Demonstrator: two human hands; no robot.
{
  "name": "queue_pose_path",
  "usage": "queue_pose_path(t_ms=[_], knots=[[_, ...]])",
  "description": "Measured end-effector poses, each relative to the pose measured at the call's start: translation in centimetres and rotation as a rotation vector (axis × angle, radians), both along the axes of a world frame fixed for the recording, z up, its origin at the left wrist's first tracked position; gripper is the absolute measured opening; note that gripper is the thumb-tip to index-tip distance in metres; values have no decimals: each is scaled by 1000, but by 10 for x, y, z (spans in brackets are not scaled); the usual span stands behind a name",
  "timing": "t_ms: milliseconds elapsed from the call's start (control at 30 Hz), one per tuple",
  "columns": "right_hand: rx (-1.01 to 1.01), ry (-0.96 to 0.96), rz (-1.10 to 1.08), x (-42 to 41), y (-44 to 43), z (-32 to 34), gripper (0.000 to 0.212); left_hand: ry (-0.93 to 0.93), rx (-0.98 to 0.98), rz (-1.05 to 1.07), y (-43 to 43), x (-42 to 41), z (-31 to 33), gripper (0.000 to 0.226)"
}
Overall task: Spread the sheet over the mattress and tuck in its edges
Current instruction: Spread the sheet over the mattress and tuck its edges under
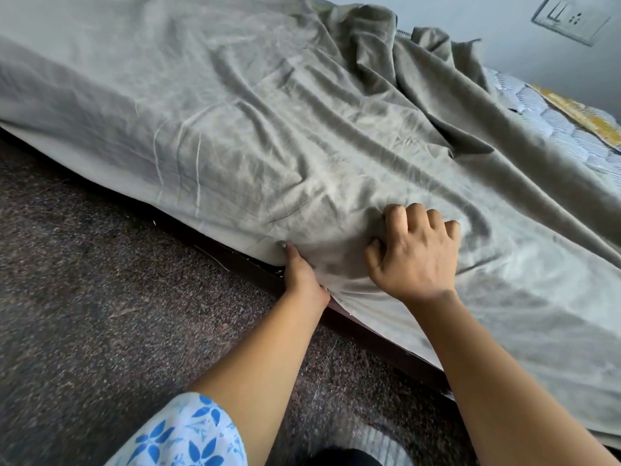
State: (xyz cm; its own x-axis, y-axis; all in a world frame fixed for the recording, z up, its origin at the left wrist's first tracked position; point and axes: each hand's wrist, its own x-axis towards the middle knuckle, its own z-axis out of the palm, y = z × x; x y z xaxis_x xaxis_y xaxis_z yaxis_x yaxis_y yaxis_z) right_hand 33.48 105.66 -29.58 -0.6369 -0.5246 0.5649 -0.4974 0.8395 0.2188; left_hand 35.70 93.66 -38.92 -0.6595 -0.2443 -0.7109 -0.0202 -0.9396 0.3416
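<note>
A grey-green sheet covers most of the mattress, wrinkled in the middle and bunched in a heap at the far right. Bare quilted mattress shows at the far right edge. My left hand is at the near side of the bed, its fingers hidden under the sheet's hanging edge, thumb lying along the fold. My right hand rests on top of the sheet near the edge, fingers curled into the cloth and bunching it.
A dark wooden bed frame runs along under the mattress edge. Speckled dark stone floor lies to the left and below. A white switch plate is on the wall at the top right.
</note>
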Motion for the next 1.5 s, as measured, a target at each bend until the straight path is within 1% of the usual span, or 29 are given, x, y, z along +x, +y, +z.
queue_pose_path(t_ms=[67,100,133,167,233,267,300,333,400,467,600,667,800,833,900,933,967,1067,1167,1233,1300,1367,1433,1500], knots=[[14,-14,-2,1,1,4,34,-167,-100,9,2,5,1,48],[21,-21,-6,1,1,6,34,-244,-188,-8,4,11,1,40],[28,-28,-15,2,2,8,35,-286,-258,-21,5,17,0,36],[36,-34,-26,3,2,10,35,-288,-282,-28,8,23,-3,32],[41,-46,-50,8,8,13,36,-197,-160,-48,21,41,-7,27],[41,-57,-62,11,14,15,37,-152,-91,-70,30,50,-9,28],[44,-66,-74,15,21,16,36,-125,-53,-101,40,60,-10,35],[51,-73,-88,18,29,17,36,-110,-38,-155,50,69,-10,40],[66,-69,-132,28,52,19,35,-82,-26,-261,71,83,-8,44],[78,-77,-205,40,77,19,34,-47,-14,-337,87,92,-1,41],[84,-133,-343,61,120,12,39,-12,-45,-406,105,101,5,30],[34,-227,-368,63,132,5,36,-6,-60,-411,111,102,3,30],[-137,-481,-419,71,147,-19,31,-14,-76,-374,130,97,1,34],[-130,-506,-420,74,150,-26,31,-1,-88,-358,134,93,2,36],[28,-451,-388,79,157,-34,32,19,-113,-336,142,83,4,39],[115,-389,-348,79,162,-35,33,29,-117,-327,148,79,7,40],[153,-303,-310,76,166,-32,37,43,-118,-320,153,75,10,41],[88,-59,-234,57,171,-15,44,72,-86,-266,160,64,16,47],[41,90,-168,39,169,0,35,71,0,-168,165,54,16,57],[16,120,-139,30,168,6,32,82,28,-123,168,50,15,61],[-25,109,-116,20,170,6,28,66,25,-86,171,43,12,62],[-68,105,-139,15,170,0,20,41,9,-62,173,38,9,61],[-145,139,-181,12,164,-9,7,13,-2,-51,172,34,6,59],[-205,184,-201,11,158,-12,8,-12,-2,-43,171,32,2,58]])
